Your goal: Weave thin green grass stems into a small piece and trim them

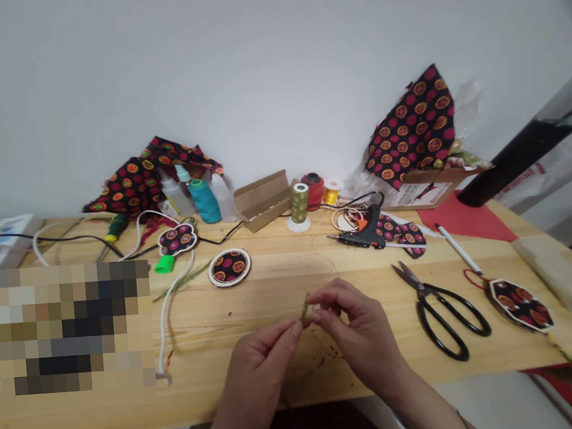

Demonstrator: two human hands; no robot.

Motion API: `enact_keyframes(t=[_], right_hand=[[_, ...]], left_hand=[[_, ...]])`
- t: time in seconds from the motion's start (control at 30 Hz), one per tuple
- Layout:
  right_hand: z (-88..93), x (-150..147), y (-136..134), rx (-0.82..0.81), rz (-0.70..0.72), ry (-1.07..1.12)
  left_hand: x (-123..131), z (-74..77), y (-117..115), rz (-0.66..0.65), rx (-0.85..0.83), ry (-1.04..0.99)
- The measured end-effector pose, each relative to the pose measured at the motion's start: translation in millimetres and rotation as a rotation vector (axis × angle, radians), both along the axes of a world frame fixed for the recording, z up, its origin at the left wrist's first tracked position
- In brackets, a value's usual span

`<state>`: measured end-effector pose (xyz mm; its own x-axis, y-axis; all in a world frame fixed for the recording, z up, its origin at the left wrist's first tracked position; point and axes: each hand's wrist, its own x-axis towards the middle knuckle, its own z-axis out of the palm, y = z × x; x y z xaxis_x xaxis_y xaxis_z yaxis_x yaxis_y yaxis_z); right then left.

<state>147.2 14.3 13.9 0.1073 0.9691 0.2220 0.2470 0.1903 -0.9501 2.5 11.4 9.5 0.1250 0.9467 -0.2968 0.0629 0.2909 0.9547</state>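
At the front middle of the wooden table, my left hand pinches a short bundle of olive-green thread between thumb and index finger. My right hand meets it there, its thumb and fingertips closed on the same thread. Most of the bundle is hidden by the fingers. Dark scraps lie on the wood beneath. Black-handled scissors rest to the right of my right hand, blades parted. Beyond my left hand is a round fabric-covered piece with a pale rim.
Behind stand an olive thread spool, a teal thread cone, an open cardboard box and a black glue gun. An octagonal fabric piece and white pen lie right. A white cable runs left, beside a blurred-out patch.
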Motion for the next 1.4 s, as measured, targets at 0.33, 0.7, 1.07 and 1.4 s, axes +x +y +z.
enact_keyframes(t=[0.33,0.7,1.07,1.4], right_hand=[[1.3,-1,1,-0.004,0.039,-0.046],[-1.3,0,4,-0.001,0.007,-0.023],[1.4,3,7,-0.011,-0.018,-0.019],[-17.8,22,1,0.098,0.132,-0.474]], left_hand=[[0,0.2,-1,-0.032,-0.013,0.022],[-2,-5.6,-2,-0.07,-0.078,-0.083],[-1,-5.4,-2,-0.096,-0.103,-0.075],[-12,1.0,8,0.129,-0.146,-0.295]])
